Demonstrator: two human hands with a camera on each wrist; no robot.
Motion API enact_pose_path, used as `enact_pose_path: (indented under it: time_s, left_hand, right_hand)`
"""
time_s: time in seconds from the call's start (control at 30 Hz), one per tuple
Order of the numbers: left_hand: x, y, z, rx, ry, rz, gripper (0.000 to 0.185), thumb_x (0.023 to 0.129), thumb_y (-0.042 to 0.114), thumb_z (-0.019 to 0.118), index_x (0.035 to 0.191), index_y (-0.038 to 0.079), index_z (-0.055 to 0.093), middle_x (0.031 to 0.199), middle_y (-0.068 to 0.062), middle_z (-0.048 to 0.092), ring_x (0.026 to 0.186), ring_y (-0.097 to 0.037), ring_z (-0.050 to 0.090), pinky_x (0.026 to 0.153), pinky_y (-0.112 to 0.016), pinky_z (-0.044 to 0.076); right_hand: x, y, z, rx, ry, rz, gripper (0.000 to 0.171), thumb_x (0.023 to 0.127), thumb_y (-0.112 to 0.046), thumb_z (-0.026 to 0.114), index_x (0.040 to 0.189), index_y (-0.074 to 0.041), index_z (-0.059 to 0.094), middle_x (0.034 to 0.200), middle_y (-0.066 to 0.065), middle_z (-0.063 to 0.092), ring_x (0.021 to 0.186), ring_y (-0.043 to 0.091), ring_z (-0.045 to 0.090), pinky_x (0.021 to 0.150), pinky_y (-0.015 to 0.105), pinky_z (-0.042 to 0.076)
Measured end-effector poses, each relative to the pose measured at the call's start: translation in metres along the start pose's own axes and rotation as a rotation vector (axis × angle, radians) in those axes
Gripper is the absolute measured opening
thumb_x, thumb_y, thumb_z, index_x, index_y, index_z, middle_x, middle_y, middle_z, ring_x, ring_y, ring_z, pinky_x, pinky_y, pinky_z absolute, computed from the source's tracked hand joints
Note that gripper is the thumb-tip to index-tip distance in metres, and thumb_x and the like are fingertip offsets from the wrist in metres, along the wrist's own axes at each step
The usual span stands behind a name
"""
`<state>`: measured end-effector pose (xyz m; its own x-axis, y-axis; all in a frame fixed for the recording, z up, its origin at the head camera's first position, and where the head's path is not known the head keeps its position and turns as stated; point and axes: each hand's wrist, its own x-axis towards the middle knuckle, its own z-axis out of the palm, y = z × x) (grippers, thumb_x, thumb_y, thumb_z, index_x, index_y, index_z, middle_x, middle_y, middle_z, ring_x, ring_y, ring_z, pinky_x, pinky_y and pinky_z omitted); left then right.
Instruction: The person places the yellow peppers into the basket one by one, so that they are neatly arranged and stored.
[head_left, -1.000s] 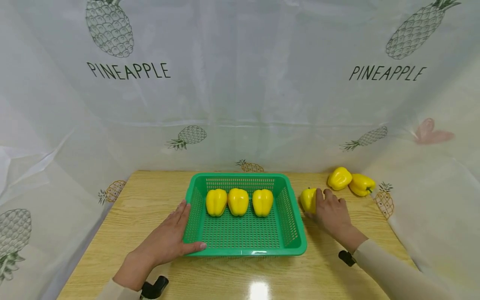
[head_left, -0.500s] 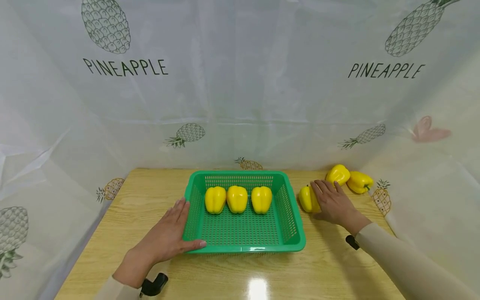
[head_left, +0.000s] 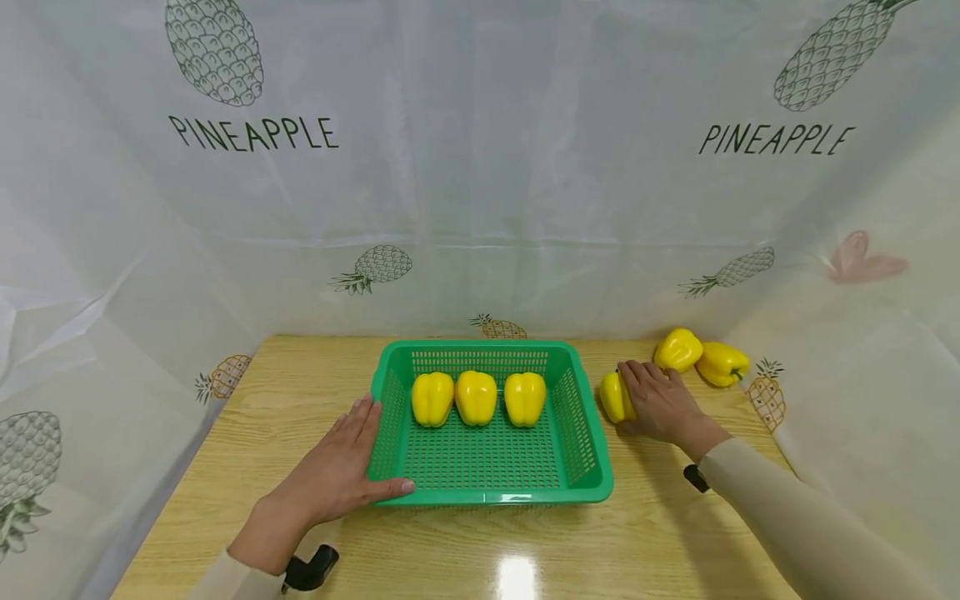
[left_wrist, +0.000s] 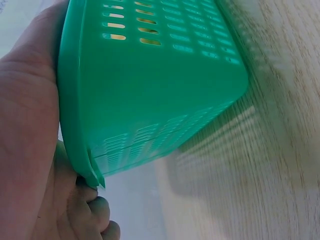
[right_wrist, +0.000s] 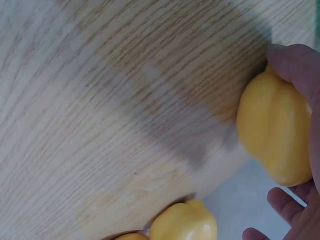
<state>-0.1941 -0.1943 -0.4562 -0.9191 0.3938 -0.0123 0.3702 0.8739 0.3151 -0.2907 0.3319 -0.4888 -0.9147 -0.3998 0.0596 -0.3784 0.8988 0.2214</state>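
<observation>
From the head view, the right hand (head_left: pixel 660 407) lies over a yellow pepper (head_left: pixel 613 397) on the table (head_left: pixel 300 400), just right of the green basket (head_left: pixel 491 492); its fingers curve round the pepper's far side, grasping it while it sits on the wood. The forearm reaches in low from the right, wrist near the table. The pepper looks light, firm and glossy, so it is likely slippery; a wrap round its widest lobes should hold better than a pinch at the stem. The left hand (head_left: pixel 337 475) rests flat against the basket's left wall and near corner, fingers straight, thumb along the front rim. Three peppers (head_left: pixel 477 398) stand in a row inside at the back, and two more (head_left: pixel 701 357) lie by the curtain, touching each other. In the left wrist view, the palm (left_wrist: pixel 25 125) presses the basket (left_wrist: pixel 150 90) rim, which looks like thin, slightly flexible plastic that would slide easily on the table (left_wrist: pixel 270 165). In the right wrist view, the thumb (right_wrist: pixel 295 62) and fingers (right_wrist: pixel 287 202) bracket the pepper (right_wrist: pixel 272 132) at its broad middle, and another pepper (right_wrist: pixel 185 222) lies nearby.
</observation>
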Motion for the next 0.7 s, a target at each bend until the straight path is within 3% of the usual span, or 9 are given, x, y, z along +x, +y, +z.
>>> enact_pose_path:
  time_s: [0.27, 0.7]
  left_hand:
    - [0.0, 0.0, 0.001, 0.002, -0.001, -0.008, 0.131, 0.085, 0.088, 0.059, 0.164, -0.009, 0.021, 0.172, -0.029, 0.018, 0.16, -0.045, 0.023, 0.128, -0.062, 0.026]
    - [0.0, -0.001, -0.002, -0.004, -0.004, 0.01, 0.131, 0.085, 0.087, 0.059, 0.164, -0.01, 0.021, 0.172, -0.031, 0.018, 0.159, -0.047, 0.023, 0.128, -0.062, 0.025]
  right_hand:
    - [-0.001, 0.001, 0.006, -0.01, 0.032, -0.026, 0.108, 0.076, -0.055, 0.092, 0.152, 0.003, 0.043, 0.144, 0.025, 0.056, 0.131, 0.047, 0.055, 0.103, 0.069, 0.047]
    - [0.001, 0.01, -0.012, -0.099, 0.222, -0.064, 0.104, 0.068, -0.057, 0.095, 0.137, 0.007, 0.05, 0.129, 0.025, 0.061, 0.118, 0.043, 0.06, 0.091, 0.059, 0.054]
